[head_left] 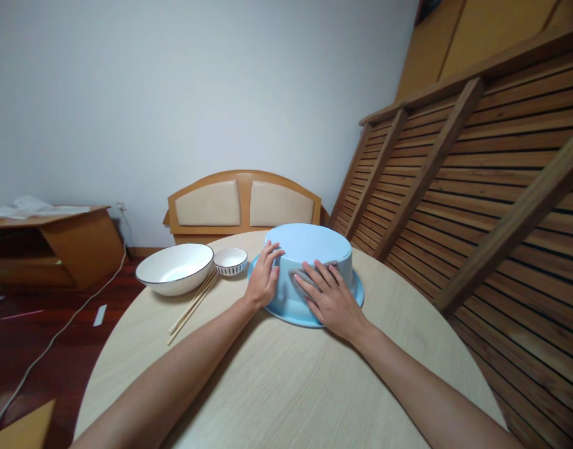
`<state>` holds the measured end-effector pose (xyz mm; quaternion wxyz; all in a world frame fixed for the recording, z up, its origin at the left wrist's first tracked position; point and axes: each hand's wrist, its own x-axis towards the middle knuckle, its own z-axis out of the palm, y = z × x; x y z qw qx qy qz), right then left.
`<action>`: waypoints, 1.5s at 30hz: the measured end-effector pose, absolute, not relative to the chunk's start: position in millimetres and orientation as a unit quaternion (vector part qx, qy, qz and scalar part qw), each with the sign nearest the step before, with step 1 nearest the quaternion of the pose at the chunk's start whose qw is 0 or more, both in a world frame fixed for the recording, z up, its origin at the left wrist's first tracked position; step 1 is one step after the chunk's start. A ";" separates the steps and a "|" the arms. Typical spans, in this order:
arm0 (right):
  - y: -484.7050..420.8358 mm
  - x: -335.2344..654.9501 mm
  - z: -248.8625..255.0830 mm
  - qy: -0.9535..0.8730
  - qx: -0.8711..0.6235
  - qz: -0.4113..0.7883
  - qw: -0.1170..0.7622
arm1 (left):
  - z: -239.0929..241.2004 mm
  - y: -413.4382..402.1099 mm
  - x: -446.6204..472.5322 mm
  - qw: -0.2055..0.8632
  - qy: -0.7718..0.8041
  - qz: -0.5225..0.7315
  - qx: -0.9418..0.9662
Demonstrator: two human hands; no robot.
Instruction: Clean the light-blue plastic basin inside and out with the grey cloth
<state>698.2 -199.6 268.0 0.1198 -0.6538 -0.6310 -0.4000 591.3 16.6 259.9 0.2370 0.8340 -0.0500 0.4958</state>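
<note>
A light blue plastic basin [309, 246] lies upside down on the round wooden table [277, 374]. My left hand [264, 279] rests against its left side, fingers spread and curved over the wall. My right hand [330, 298] lies flat on the near wall, fingers stretched out, pressing a grey cloth [301, 274] against the basin. Part of the cloth is hidden under my fingers.
A large white bowl [174, 268] and a small patterned bowl [231, 260] stand left of the basin, with wooden chopsticks [192, 305] lying beside them. A padded bench back [244, 202] stands behind the table. A slatted wooden frame [477, 187] leans at the right; a low cabinet [52, 243] at the left.
</note>
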 end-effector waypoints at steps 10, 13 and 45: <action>-204.9 703.9 269.5 -0.623 -0.653 -0.408 0.139 | 259.4 15.8 590.3 0.233 -0.046 0.490 0.839; -206.4 704.6 273.4 -0.631 -0.650 -0.394 0.154 | 259.4 15.7 590.0 0.232 -0.047 0.489 0.839; -204.7 701.4 265.9 -0.559 -0.680 -0.448 0.154 | 259.7 17.2 589.2 0.221 -0.056 0.490 0.842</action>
